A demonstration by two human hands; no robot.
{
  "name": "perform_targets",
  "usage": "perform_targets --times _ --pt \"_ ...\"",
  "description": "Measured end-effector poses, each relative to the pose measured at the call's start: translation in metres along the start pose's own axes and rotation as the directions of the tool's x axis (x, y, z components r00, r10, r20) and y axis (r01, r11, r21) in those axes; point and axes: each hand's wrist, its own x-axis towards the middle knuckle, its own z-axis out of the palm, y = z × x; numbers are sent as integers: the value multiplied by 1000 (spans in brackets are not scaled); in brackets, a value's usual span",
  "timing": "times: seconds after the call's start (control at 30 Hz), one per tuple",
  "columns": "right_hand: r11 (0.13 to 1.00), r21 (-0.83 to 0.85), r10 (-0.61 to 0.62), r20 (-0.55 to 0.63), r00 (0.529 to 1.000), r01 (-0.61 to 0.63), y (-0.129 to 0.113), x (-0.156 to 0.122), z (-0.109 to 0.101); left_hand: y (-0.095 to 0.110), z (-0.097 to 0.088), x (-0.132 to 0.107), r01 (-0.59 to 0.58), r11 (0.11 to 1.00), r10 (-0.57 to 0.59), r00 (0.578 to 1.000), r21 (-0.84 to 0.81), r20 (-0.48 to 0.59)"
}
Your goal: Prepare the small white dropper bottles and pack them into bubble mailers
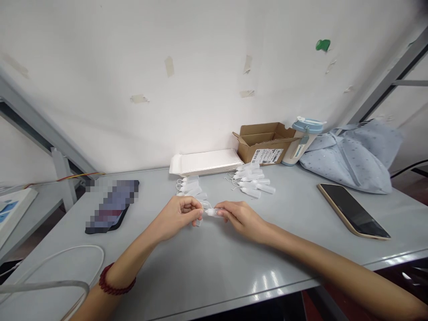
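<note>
Over the middle of the grey table, my right hand (241, 218) holds a small translucent dropper bottle (211, 212) on its side, nozzle pointing left. My left hand (180, 216) is closed in a pinch at the nozzle end; its fingers hide most of the tip. A thin white loop rises above the bottle's neck. Just below the left fingertips shows a clear piece (199, 222), partly hidden. Behind the left hand lies a group of similar bottles (191, 187) with looped cap strings. Farther right rests a second pile of dropper bottles (252, 180).
Against the wall are a white flat package (210, 162), an open cardboard box (264, 145), a tumbler (302, 141) and a light-blue bag (347, 160). A phone (354, 210) lies right, a blurred-out dark item (112, 207) left. White cables (96, 248) curl at front left.
</note>
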Motion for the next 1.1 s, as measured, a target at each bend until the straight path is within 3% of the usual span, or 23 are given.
perform_targets --times 0.2,0.37,0.63,0.93,1.1 --pt "999 -12 -44 8 999 44 -2 2 -4 -2 0 1 37 999 -38 993 14 115" --pt "1000 -6 -11 -30 999 11 3 3 -9 -6 -2 2 64 998 -67 989 29 135" --pt "1000 5 -10 -24 1000 10 1 4 -13 -6 -4 3 40 999 -41 997 10 59" --pt "994 -97 -58 17 998 59 2 4 -17 -8 -4 5 -1 1000 -1 996 23 92" --pt "971 -227 -97 -89 991 75 15 6 -24 -7 -20 5 19 999 -18 999 35 -35"
